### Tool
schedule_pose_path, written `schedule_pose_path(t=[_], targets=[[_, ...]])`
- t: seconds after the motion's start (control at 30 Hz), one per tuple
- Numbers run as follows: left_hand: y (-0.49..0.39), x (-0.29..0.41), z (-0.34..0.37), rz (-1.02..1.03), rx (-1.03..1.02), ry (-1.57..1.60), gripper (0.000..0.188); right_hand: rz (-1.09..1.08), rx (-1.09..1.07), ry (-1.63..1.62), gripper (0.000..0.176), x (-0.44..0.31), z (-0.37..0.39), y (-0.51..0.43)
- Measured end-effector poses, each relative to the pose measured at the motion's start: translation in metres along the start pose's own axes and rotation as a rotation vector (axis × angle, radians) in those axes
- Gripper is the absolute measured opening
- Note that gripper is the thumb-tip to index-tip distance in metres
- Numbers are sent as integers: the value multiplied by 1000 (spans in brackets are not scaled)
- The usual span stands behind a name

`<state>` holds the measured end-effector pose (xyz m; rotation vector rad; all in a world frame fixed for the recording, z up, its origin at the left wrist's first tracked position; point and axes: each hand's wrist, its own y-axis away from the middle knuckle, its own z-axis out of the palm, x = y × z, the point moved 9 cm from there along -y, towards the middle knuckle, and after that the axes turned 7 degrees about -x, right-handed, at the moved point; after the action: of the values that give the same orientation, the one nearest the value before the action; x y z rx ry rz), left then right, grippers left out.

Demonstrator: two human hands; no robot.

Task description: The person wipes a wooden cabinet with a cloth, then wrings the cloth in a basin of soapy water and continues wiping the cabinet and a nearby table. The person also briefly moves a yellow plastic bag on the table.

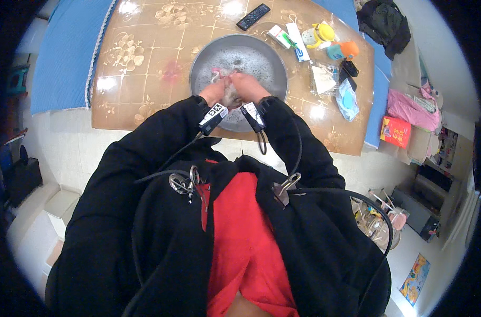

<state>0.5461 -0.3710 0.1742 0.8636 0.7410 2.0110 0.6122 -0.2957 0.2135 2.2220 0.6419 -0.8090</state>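
A round grey basin (279, 65) of sudsy water stands on the table near its front edge. Over the basin, my left hand (215, 92) and my right hand (247, 86) are close together, both gripping a wet, light-coloured cloth item (231, 97). A pink and white part of it shows beyond my left hand. Most fingers are turned away or covered by the cloth, and foam hides whatever lies below the surface. Small black devices with printed markers are strapped at both wrists, with cables running back along the sleeves.
Right of the basin lie a remote control (253, 17), small boxes (297, 41), a yellow-lidded cup (317, 35), an orange-topped bottle (342, 50), a clear packet (324, 78) and a blue-and-white packet (347, 100). The patterned brown tablecloth (145, 95) has a glossy surface. Blue-covered seating (70, 55) borders the table.
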Motion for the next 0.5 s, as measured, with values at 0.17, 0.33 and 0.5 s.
schedule_pose_path(t=[0.17, 0.33, 0.5], targets=[[-9, -5, -11, 60, -152, 90, 38, 362, 144, 53, 29, 50, -10, 15], [-3, -20, -50, -48, -102, -37, 42, 304, 276, 173, 56, 41, -24, 23], [18, -12, -56, -89, 12, -7, 56, 202, 154, 250, 49, 21, -3, 10]])
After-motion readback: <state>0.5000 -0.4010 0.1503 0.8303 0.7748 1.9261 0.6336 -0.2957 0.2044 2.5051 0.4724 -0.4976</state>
